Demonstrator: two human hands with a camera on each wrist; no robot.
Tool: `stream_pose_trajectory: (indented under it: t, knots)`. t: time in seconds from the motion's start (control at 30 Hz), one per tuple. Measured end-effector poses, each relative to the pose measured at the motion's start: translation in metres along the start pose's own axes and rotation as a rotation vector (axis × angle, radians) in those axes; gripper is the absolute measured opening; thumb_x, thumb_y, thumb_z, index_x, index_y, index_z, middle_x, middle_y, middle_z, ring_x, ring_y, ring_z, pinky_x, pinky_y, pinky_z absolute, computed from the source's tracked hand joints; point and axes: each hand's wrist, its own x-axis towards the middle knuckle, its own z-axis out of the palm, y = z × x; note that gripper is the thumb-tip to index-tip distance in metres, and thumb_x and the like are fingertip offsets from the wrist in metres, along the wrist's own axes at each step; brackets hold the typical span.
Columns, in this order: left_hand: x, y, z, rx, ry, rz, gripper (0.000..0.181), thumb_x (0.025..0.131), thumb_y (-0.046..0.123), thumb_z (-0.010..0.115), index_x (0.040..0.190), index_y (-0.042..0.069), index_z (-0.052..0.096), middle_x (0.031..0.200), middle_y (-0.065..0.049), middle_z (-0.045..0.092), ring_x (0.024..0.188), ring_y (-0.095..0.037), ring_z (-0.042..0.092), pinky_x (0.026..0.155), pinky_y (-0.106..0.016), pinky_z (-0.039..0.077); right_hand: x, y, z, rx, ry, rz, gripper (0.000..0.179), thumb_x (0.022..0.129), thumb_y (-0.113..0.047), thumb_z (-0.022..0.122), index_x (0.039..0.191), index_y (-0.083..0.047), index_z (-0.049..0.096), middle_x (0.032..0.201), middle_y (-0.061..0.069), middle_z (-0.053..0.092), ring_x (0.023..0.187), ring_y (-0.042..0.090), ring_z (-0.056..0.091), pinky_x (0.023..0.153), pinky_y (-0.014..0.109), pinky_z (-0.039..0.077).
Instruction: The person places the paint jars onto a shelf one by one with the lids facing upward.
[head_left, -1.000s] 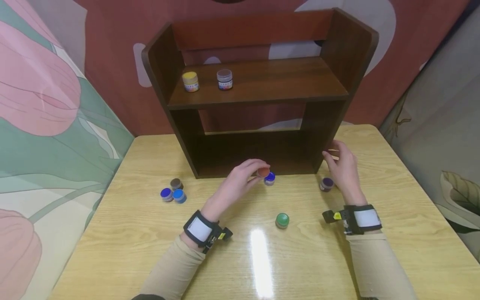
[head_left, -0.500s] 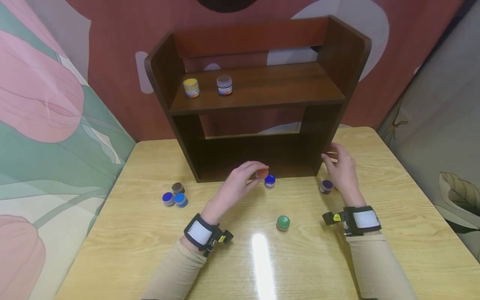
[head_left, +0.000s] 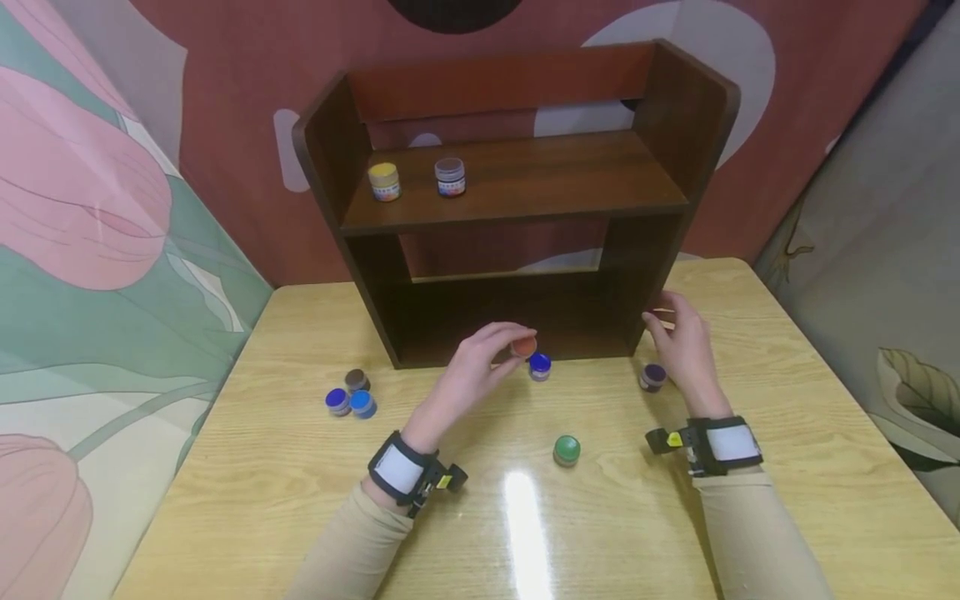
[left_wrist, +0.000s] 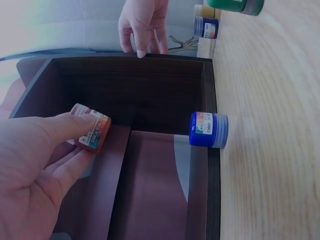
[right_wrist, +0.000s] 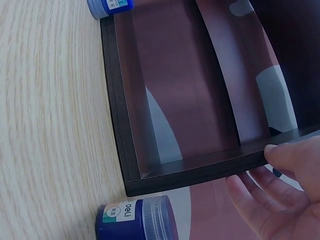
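Note:
My left hand [head_left: 480, 358] pinches a small orange-red paint jar [head_left: 524, 347] between thumb and fingers, held up in front of the shelf's lower opening. In the left wrist view the jar [left_wrist: 93, 131] is tilted, its label partly behind the thumb. A blue paint jar [head_left: 539, 367] stands just right of it, by the shelf's bottom front edge. At the right, my right hand [head_left: 684, 346] grips the side panel of the dark wooden shelf [head_left: 517, 212]; its thumb lies on the front edge, fingers on the outer face. A dark purple jar [head_left: 652, 377] stands beside that hand.
On the upper board stand a yellow jar [head_left: 385, 182] and a dark-lidded jar [head_left: 450, 178]. Brown [head_left: 357, 380], violet-blue [head_left: 337, 402] and light blue [head_left: 363, 405] jars cluster on the table's left. A green jar [head_left: 567, 451] stands nearer the front. Patterned cloth hangs behind.
The head view has tilted up slightly, so everything sits lower in it. Both hands keep their hold, with the orange-red jar barely shifted.

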Motion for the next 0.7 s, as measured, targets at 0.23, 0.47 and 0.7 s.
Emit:
stream_pose_trajectory:
  t: [0.23, 0.47, 0.7]
  knots:
    - [0.002, 0.005, -0.006, -0.026, 0.01, -0.039, 0.042, 0.092, 0.016, 0.071, 0.133, 0.013, 0.063, 0.132, -0.006, 0.067, 0.124, -0.018, 0.063, 0.106, -0.028, 0.052, -0.001, 0.002, 0.0, -0.004, -0.002, 0.011, 0.039, 0.103, -0.016, 0.054, 0.137, 0.002, 0.049, 0.135, 0.027, 0.057, 0.12, 0.046, 0.06, 0.097, 0.057, 0.054]
    - [0.004, 0.009, -0.011, -0.05, 0.02, -0.055, 0.044, 0.093, 0.015, 0.07, 0.136, 0.012, 0.061, 0.134, -0.007, 0.065, 0.122, -0.018, 0.065, 0.104, -0.026, 0.053, -0.001, 0.002, 0.001, -0.004, 0.004, 0.001, 0.038, 0.103, -0.016, 0.054, 0.136, 0.003, 0.05, 0.134, 0.027, 0.058, 0.119, 0.045, 0.06, 0.096, 0.056, 0.055]
    - [0.007, 0.014, -0.018, -0.041, 0.029, -0.049, 0.043, 0.094, 0.016, 0.069, 0.136, 0.014, 0.061, 0.137, -0.004, 0.064, 0.127, -0.017, 0.062, 0.107, -0.028, 0.051, 0.0, 0.0, 0.0, -0.008, 0.004, 0.01, 0.038, 0.103, -0.016, 0.054, 0.136, 0.002, 0.05, 0.134, 0.026, 0.058, 0.12, 0.044, 0.061, 0.096, 0.056, 0.055]
